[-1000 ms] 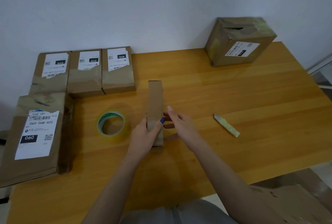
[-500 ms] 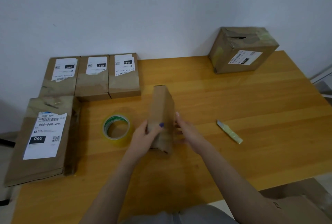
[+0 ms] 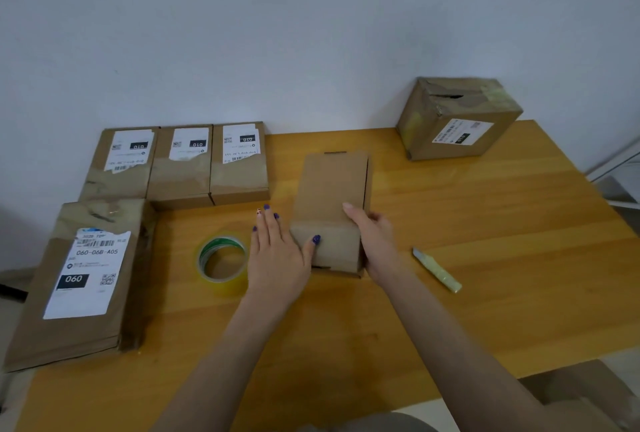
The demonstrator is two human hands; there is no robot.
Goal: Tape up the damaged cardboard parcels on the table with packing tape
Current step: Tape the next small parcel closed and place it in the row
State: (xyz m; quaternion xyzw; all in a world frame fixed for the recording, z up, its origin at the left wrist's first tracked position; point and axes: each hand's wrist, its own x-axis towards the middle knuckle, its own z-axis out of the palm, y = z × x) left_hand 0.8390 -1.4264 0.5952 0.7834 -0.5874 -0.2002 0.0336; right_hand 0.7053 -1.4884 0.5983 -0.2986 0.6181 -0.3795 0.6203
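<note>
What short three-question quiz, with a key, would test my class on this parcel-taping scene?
1. True or false: the yellow roll of packing tape lies left of the plain brown cardboard box.
2. How many small brown label-bearing cardboard parcels form the back-left row?
3. The left hand and right hand touch the box, which: A stands on end; B lies flat on the orange wooden table; C rests on another parcel.
Key: 1 true; 2 three; 3 B.

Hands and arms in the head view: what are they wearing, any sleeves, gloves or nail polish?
The left forearm and right forearm are bare: no sleeves, gloves, watch or rings show. The left hand has dark purple nail polish, with one nail in a lighter pattern. The right hand shows one nail, seemingly unpainted.
</note>
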